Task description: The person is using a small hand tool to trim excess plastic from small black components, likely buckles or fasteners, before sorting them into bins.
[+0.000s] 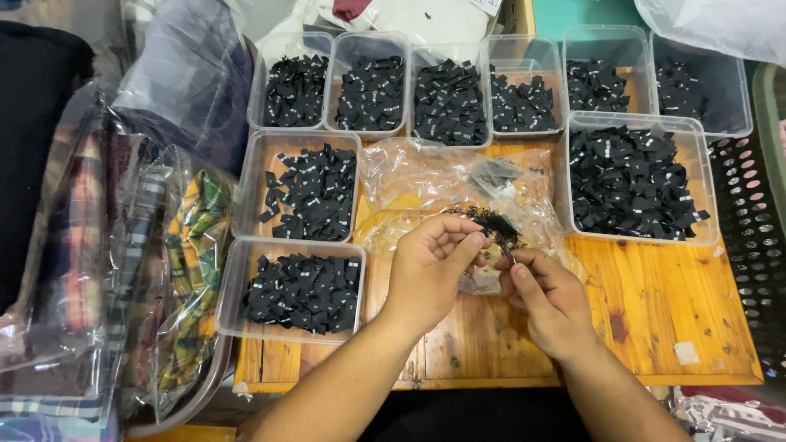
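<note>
My left hand (430,266) and my right hand (544,295) meet over a wooden table (655,319), both pinching a small clear plastic bag (483,274) that holds a clump of small black fabric labels (495,225). A larger crumpled clear bag (426,184) with a few more black labels lies just behind the hands. Around it stand several clear plastic tubs filled with black labels: one to the left of my left hand (301,290), one above that (303,192), and a big one at the right (634,180).
A row of several smaller label tubs (446,90) lines the back of the table. Bagged plaid garments (123,270) are stacked at the left. A black perforated basket (753,229) stands at the right edge, and a clear bag (712,24) lies at the top right.
</note>
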